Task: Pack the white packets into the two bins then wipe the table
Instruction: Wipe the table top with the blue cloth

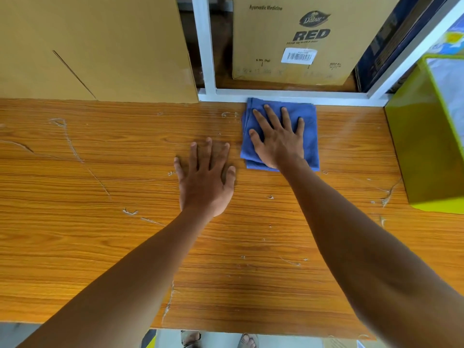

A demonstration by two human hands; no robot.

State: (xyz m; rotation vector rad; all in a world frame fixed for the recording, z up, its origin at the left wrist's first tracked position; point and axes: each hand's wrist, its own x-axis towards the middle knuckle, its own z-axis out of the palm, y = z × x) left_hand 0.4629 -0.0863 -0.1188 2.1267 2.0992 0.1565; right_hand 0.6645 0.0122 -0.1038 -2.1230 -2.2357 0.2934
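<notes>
Table surface: we are looking down on a wood-grain laminate table (75, 247), orange-brown, with pale scratches and whitish scuff marks scattered across it, the longest running down the left part.
Near edge: the laminate is chipping at the front edge, where a pale crack is running up from it.
Cloth: a folded blue cloth (310, 136) is lying flat at the far edge of the table, its top edge touching a white metal frame (276, 95).
Right hand: the right hand (276, 139) is pressing palm-down on the cloth, fingers spread wide, holding nothing.
Left hand: the left hand (206, 177) is resting flat on the bare table just beside the cloth, fingers spread, gripping nothing.
Bin: a yellow-green bin (424, 156) is standing at the right end of the table; we are seeing something pale inside near its rim, but cannot tell whether it is packets.
Second bin: we are not seeing one in this view.
Behind the table, left: a plain brown cardboard carton (100, 46) is standing against the far edge.
Behind the table, centre: a cardboard box (263, 33) printed "Ayurvedic Medicine", "Dabur" and "RED", with a barcode label (298, 56), is sitting behind the white frame.
Floor: we are glimpsing feet in sandals (247, 341) below the near edge.
</notes>
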